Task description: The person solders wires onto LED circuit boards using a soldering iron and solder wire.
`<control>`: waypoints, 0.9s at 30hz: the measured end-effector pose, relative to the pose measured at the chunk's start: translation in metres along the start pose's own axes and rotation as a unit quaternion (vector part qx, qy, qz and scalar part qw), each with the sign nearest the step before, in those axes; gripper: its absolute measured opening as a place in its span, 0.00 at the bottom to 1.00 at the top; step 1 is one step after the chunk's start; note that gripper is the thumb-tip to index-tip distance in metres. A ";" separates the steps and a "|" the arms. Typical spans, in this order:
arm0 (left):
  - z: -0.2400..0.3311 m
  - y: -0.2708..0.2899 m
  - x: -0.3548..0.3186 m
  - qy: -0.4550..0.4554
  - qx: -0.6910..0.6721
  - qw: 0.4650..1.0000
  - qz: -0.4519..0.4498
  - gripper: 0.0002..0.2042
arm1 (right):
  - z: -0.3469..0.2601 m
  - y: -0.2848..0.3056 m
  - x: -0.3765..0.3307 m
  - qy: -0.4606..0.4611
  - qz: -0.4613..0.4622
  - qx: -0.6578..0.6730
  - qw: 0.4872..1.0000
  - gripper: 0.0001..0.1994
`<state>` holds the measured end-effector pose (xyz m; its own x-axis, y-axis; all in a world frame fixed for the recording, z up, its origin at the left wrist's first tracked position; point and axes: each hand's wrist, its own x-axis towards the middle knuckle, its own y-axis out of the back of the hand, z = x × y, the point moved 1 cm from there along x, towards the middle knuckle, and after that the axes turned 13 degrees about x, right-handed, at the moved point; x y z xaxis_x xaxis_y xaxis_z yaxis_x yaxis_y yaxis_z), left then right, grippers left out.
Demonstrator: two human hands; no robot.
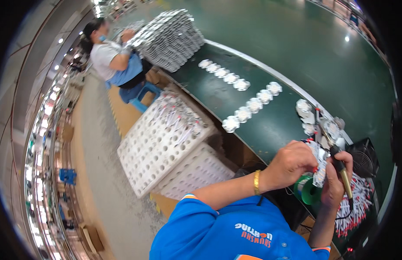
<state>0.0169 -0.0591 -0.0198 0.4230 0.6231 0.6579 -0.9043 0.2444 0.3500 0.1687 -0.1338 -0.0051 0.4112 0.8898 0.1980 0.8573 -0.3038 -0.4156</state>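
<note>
L hand [292, 162] grip shut on circuit board [320, 167]; R hand [335, 182] fisted round soldering iron [339, 167]. Solder spool [308, 190] just below, near desk [270, 125] edge.

We count nine white round parts [243, 114] on the green belt [270, 125]: five in the far row, four in the nearer row. Two white perforated trays [162, 143] stand stacked beside the belt's edge. One green spool [308, 190] is present.

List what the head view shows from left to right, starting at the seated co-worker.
Seated co-worker → white perforated trays → gold bracelet → left hand → green solder spool → right hand holding a soldering iron → black fan.
</note>
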 end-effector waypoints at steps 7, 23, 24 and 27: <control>0.003 0.061 -0.022 0.006 0.125 0.988 0.085 0.11 | 0.013 0.009 0.006 0.094 0.012 -0.103 0.990 0.09; -0.213 0.363 -0.195 0.517 0.456 0.715 0.113 0.08 | 0.014 0.054 0.011 0.120 0.103 -0.121 0.980 0.10; -0.219 0.365 -0.192 0.516 0.455 0.717 0.110 0.08 | 0.015 0.054 0.010 0.120 0.107 -0.123 0.979 0.10; -0.235 0.367 -0.191 0.507 0.544 0.668 0.027 0.08 | 0.016 0.056 0.009 0.127 0.123 -0.126 0.976 0.11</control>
<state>-0.4095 0.0863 -0.1732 -0.3639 0.9268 0.0929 -0.1065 -0.1405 0.9843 0.2151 -0.1378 -0.0405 0.6505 0.6759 0.3465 0.7586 -0.6004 -0.2530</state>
